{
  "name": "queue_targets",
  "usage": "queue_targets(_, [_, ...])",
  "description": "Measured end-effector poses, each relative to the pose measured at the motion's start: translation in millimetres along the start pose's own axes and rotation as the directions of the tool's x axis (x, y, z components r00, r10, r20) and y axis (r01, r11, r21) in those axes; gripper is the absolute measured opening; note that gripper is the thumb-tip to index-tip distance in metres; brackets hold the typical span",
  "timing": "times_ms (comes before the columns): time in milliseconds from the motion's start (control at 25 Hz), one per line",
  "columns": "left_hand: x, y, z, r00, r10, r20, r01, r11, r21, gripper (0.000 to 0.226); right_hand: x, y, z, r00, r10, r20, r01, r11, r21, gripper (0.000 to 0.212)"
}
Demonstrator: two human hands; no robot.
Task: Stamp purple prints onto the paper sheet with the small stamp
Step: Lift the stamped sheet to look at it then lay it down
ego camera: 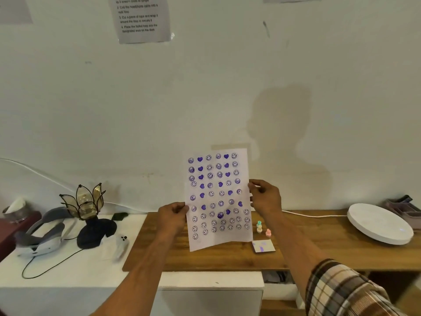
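A flower-shaped glass lamp (87, 202) on a black base stands on the white counter (68, 267), well left of the left grip. Left of the lamp lies a grey-and-white headset (44, 233) with a black cable (49, 262). A white round disc (380, 223) rests on the wooden counter (307, 249), far right of the right grip. A printed instruction sheet (142, 18) hangs on the wall high above both.

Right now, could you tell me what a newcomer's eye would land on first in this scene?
First, the paper sheet full of purple smileys and hearts, held upright at the centre by both hands, left hand and right hand at its side edges. Next, the petal-shaped glass lamp on the white surface to the left, and the small stamps on the wooden desk behind the sheet.
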State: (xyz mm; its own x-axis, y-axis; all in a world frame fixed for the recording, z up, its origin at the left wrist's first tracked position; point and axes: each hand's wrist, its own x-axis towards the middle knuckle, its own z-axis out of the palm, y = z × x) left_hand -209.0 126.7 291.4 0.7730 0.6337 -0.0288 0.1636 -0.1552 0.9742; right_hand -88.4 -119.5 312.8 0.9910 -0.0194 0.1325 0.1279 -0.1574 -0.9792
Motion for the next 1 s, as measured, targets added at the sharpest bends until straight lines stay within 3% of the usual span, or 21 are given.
queue_targets(80, [7.8,-9.8,7.2,1.0,0.002,0.014,-0.003,0.999,0.038,0.026,4.8,27.9,7.6,0.997,0.07,0.041,-0.07,0.997,-0.011,0.018])
queue_targets(200, [18.9,-30.2,17.9,0.999,0.028,0.022,-0.03,0.996,0.081,0.026,5.4,75.0,14.4,0.981,0.18,0.066,-0.18,0.984,-0.012,0.009])
queue_targets(320, [40.6,-57.7,38.3,0.998,-0.06,-0.011,0.06,0.997,0.04,0.013,15.8,121.0,23.7,0.966,0.256,0.033,-0.255,0.967,-0.028,0.017])
queue_targets(440, [64.4,-88.0,58.4,0.988,-0.146,-0.038,0.147,0.989,0.008,0.012,35.3,148.6,33.8,0.963,0.269,0.031,-0.266,0.962,-0.067,0.019])
queue_targets(560, [91.8,-120.6,73.9,0.979,-0.193,-0.063,0.196,0.979,0.054,0.013,58.3,173.9,48.8,0.962,0.272,0.014,-0.268,0.955,-0.129,0.009])
queue_targets(1000, [151.8,-251.6,110.9,0.938,-0.342,-0.061,0.347,0.91,0.225,0.003,87.6,300.1,108.6,0.939,0.344,-0.011,-0.317,0.852,-0.416,0.014])
